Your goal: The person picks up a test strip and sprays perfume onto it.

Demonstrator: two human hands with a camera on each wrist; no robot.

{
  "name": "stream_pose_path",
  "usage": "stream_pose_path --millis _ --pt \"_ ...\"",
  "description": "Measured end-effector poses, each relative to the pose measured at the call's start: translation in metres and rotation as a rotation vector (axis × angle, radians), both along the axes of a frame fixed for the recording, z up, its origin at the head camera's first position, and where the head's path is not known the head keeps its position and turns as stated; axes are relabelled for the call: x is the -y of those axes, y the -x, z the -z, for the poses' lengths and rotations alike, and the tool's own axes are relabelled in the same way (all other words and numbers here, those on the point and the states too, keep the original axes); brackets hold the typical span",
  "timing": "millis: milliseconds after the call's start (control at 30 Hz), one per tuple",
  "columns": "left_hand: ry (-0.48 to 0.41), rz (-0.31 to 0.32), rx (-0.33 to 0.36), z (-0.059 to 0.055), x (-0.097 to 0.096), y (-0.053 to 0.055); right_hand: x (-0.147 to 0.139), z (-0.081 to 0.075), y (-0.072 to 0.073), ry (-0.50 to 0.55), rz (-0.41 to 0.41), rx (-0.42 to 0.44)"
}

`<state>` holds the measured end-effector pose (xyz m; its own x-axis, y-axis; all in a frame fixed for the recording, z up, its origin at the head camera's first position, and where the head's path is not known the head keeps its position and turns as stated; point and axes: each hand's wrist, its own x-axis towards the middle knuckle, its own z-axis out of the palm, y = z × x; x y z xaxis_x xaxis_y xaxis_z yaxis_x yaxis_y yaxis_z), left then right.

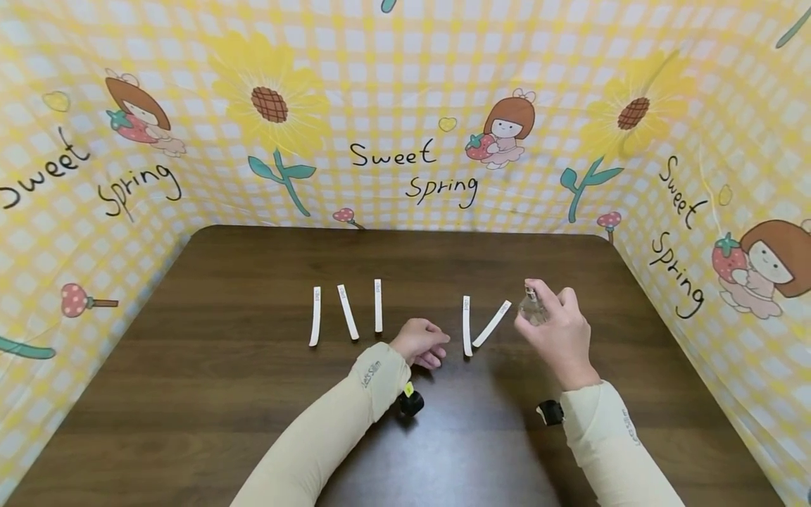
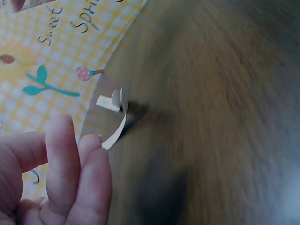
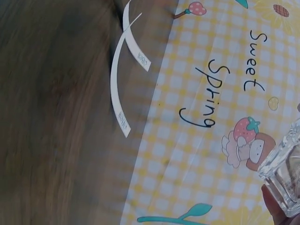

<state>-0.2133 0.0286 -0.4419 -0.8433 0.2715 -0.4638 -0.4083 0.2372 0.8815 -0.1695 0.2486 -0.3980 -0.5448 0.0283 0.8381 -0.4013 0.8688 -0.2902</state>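
Observation:
My right hand [image 1: 560, 334] grips a clear glass spray bottle [image 1: 533, 310] above the table, its index finger on the top of the sprayer. Part of the bottle [image 3: 284, 173] shows at the right edge of the right wrist view. Just left of the bottle lie two curved white paper test strips, one upright in view [image 1: 467, 325] and one slanted [image 1: 492, 324], their near ends close together. My left hand [image 1: 421, 343] is low over the table, left of these strips, fingers loosely curled. Nothing shows between its fingers [image 2: 64, 164] in the left wrist view.
Three more white strips lie to the left: a left one [image 1: 315, 317], a middle one [image 1: 348, 313] and a right one [image 1: 378, 306]. They rest on a dark wooden table [image 1: 222, 394]. A yellow checked cloth [image 1: 405, 84] walls the table's back and sides.

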Motion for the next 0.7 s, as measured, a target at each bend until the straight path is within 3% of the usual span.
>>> stream_pose_path --millis 200,467,700 --pt "0.043 0.051 -0.014 0.001 -0.021 -0.002 -0.013 0.003 -0.004 -0.003 0.033 0.014" --pt "0.096 0.034 -0.044 0.002 -0.032 -0.001 -0.027 0.005 -0.010 -0.013 0.046 0.052" --pt "0.269 0.085 -0.136 0.012 -0.042 0.003 -0.037 0.001 -0.014 -0.026 0.076 0.056"
